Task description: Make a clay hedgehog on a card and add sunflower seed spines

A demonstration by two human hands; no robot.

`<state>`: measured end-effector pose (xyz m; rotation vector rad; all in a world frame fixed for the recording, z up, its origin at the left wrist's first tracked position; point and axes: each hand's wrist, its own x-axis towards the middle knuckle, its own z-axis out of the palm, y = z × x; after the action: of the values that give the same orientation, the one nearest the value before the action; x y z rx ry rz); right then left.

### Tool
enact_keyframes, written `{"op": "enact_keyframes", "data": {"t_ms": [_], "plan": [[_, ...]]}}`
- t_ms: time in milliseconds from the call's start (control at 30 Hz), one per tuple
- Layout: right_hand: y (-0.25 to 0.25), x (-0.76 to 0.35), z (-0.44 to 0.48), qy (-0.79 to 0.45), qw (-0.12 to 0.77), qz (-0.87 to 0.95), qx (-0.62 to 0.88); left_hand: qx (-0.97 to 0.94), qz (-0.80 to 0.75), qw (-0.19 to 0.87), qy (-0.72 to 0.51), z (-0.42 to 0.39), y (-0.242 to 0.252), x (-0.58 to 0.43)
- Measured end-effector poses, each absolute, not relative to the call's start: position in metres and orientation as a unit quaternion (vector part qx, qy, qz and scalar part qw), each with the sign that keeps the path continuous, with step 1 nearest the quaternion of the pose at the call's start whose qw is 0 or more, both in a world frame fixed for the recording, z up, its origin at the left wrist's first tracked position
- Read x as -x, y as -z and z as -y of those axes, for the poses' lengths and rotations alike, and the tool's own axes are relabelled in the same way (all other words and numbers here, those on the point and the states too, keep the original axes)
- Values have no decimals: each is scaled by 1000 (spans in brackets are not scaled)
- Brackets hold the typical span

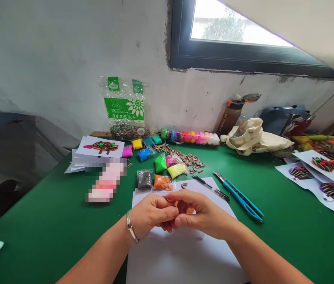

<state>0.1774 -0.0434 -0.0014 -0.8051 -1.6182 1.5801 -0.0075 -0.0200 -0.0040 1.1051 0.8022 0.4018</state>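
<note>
My left hand (156, 213) and my right hand (198, 211) meet over a stack of white paper (181, 260), their fingertips pressed together. Both are closed, the fingers curled inward; whatever they pinch is hidden. Bits of orange modelling clay (190, 211) show through the gap under my right fingers; whether they lie on the sheet or in the grip, I cannot tell. Just beyond the hands are a bag of orange clay (163, 182) and a bag of dark clay (145, 179). A single sunflower seed (184, 185) rests on the paper, near a black pen (202, 181).
A blue utility knife (239, 197) lies right of the paper. Loose sunflower seeds (184, 156) and several bright clay bags spread behind. Seed-covered pictures (102, 146) are stacked left, with more pictures (323, 173) at right. A bottle (229, 116) and a cloth bag (252, 138) stand near the wall.
</note>
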Motion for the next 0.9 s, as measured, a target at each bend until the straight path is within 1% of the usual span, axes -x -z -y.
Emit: {"op": "enact_keyframes", "data": {"t_ms": [133,200,367,533,700,900], "plan": [[7,-179,40,-694,392,540,272,-463,-376,769,-231,20,4,5],[5,-180,41,-694,414,516,284,-442,-377,775,-249,20,4,5],[0,-176,45,-593,418,595,345,-423,-378,783,-255,21,4,5],[2,-172,45,-514,467,609,383,-409,-394,782,-256,22,8,2],[7,-172,42,-381,473,668,431,-404,-403,776,-270,21,6,2],[10,-172,43,-332,451,704,437,-436,-409,757,-264,20,6,3]]}}
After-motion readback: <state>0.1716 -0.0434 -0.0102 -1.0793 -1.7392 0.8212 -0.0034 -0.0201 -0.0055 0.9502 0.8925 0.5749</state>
